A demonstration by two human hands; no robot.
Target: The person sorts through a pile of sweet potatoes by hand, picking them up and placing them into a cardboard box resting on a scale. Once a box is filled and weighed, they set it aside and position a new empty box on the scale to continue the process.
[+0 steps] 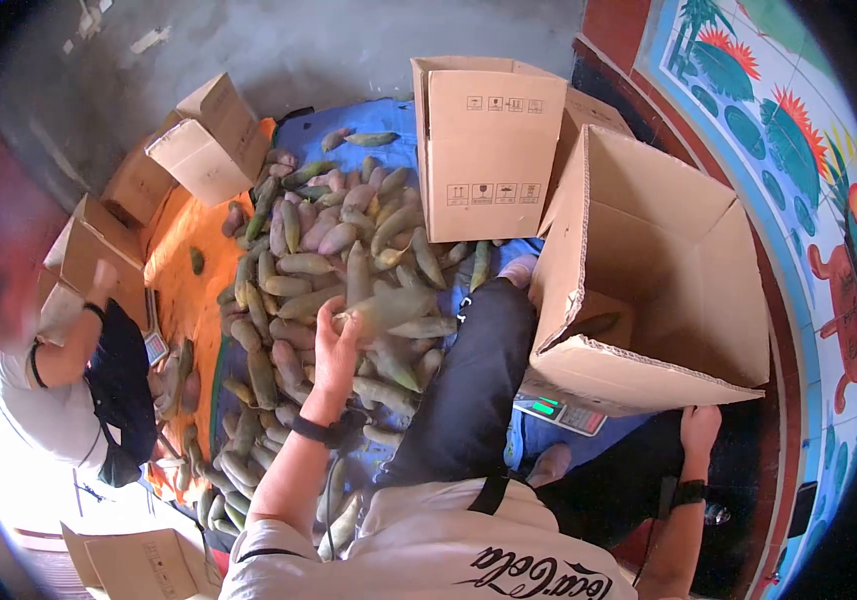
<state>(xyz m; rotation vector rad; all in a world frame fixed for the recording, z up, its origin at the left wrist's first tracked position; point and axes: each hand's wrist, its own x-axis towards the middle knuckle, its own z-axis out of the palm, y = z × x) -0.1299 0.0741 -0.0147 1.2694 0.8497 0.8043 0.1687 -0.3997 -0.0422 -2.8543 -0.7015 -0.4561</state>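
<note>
On the floor beside a painted wall, left to right. At far left, a co-worker (54, 370) in a white top and dark cap, one arm raised near the open cartons (94, 245). Another carton (144, 562) stands below, near the picture's bottom edge. Next, an orange sheet (181, 270), a small scale partly seen at its left edge; then a blue sheet (389, 120) bearing a broad heap of long vegetables (294, 260), green and pinkish.

Left hand (334, 345): over the heap, dark band at the wrist, fingers raised and bent at the near end of a blurred pale-green vegetable (399, 308). Blur hides the contact; cannot tell whether it grips.

Right of the heap, a tall carton (494, 150) with printed symbols stands upright. Just beyond, a large open carton (664, 240) tilts its mouth toward the wearer; a green vegetable (597, 323) lies inside. Below its near side, a scale (561, 413) with a green-lit display.

Right hand (701, 425): fingers folded in, at the large carton's lower right edge. Fingertips hidden; cannot tell whether they pinch the cardboard.
</note>
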